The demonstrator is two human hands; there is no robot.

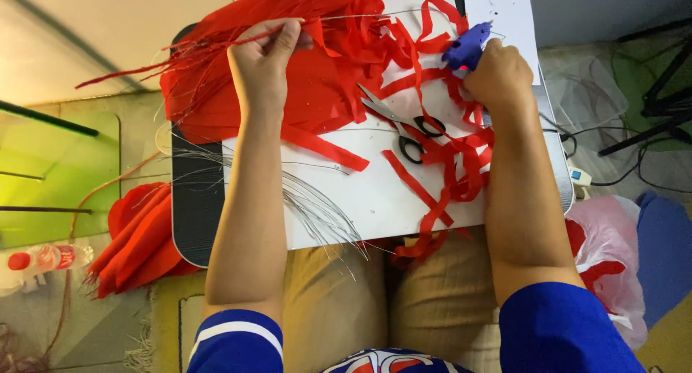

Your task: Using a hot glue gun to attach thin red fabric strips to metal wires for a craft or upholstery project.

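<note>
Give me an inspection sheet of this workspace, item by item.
Surface: white board on the person's lap.
Job's things: blue glue gun in right hand; thin red-wrapped wire pinched by left hand.
Clutter: red paper strips, scissors, bare wires.
Grippers: both hands closed on their things.
Cables: dark cords at right, on the floor.
Surroundings: plastic bottle, pink plastic bag, finished red pieces.
</note>
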